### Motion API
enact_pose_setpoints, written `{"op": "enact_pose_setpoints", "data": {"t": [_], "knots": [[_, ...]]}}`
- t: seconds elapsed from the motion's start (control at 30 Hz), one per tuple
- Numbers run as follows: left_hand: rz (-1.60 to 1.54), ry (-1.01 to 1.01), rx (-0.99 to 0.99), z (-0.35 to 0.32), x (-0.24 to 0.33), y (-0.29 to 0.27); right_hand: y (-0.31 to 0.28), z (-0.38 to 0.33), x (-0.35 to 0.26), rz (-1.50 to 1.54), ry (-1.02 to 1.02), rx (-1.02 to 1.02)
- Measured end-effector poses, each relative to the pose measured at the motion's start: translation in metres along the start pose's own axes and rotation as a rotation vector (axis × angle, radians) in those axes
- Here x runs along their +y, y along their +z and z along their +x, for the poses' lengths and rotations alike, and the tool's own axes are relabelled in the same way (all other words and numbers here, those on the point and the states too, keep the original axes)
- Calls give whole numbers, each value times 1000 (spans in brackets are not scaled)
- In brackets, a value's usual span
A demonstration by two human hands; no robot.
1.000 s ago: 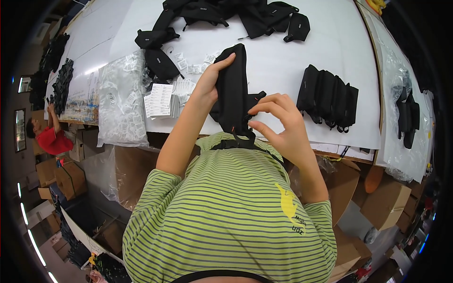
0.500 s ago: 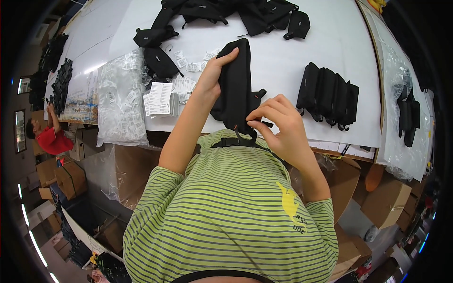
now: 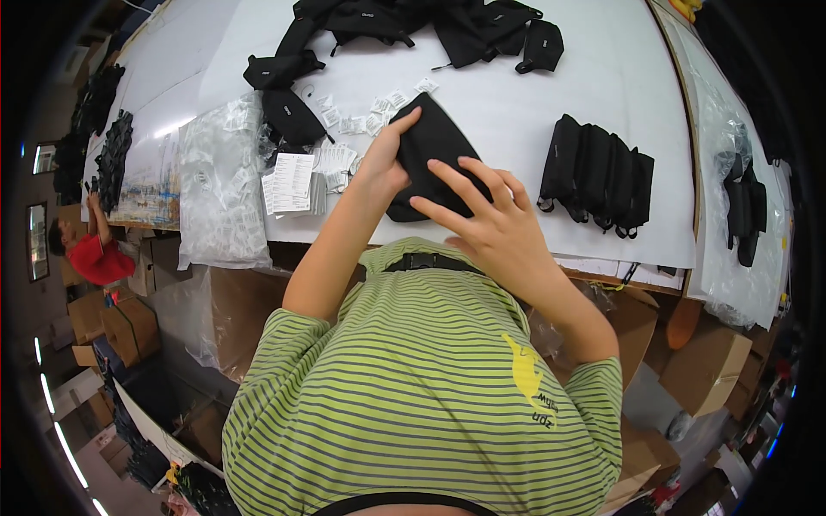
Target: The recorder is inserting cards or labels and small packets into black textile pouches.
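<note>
A black fabric pouch (image 3: 437, 136) is held above the table's near edge, its broad side turned up. My left hand (image 3: 387, 159) is closed on the pouch's left edge, thumb on top; the fingers beneath are hidden. Across the lower right of the pouch lies my right hand (image 3: 503, 219), open, with its fingers spread over the fabric. Small white labels (image 3: 379, 112) are scattered just beyond my left hand. A stack of printed white cards (image 3: 293, 181) stands to the left of my left forearm.
Folded black pouches (image 3: 594, 172) stand in a row at the right. More black pouches (image 3: 370, 21) lie along the far side. A clear plastic bag (image 3: 219, 189) of labels sits at the left. Cardboard boxes (image 3: 705, 370) are below the table's edge. A person in red (image 3: 99, 254) is at far left.
The pouch has turned from narrow side to broad side up, and its straps have gone out of sight. My right hand has gone from pinching near its lower end to spreading over it.
</note>
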State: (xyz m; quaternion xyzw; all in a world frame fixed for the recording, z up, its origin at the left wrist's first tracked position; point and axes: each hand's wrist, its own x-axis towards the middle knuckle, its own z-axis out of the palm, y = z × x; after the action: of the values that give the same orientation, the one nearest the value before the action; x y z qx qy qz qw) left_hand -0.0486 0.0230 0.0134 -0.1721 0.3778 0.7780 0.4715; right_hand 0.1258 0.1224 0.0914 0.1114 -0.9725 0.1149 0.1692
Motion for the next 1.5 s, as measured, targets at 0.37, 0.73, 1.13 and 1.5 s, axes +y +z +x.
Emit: {"op": "enact_pose_setpoints", "data": {"t": [0.37, 0.73, 1.13, 1.5], "knots": [[699, 559, -162, -46, -32, -53, 8, -9, 42, 768, 408, 78], [818, 462, -405, -64, -15, -37, 14, -48, 62, 1264, 575, 190], [1402, 457, -491, -63, 0, -14, -6, -72, 67, 821, 590, -65], [1246, 1007, -1248, -131, -16, 110, -40, -166, 141, 480, 1077, 242]]}}
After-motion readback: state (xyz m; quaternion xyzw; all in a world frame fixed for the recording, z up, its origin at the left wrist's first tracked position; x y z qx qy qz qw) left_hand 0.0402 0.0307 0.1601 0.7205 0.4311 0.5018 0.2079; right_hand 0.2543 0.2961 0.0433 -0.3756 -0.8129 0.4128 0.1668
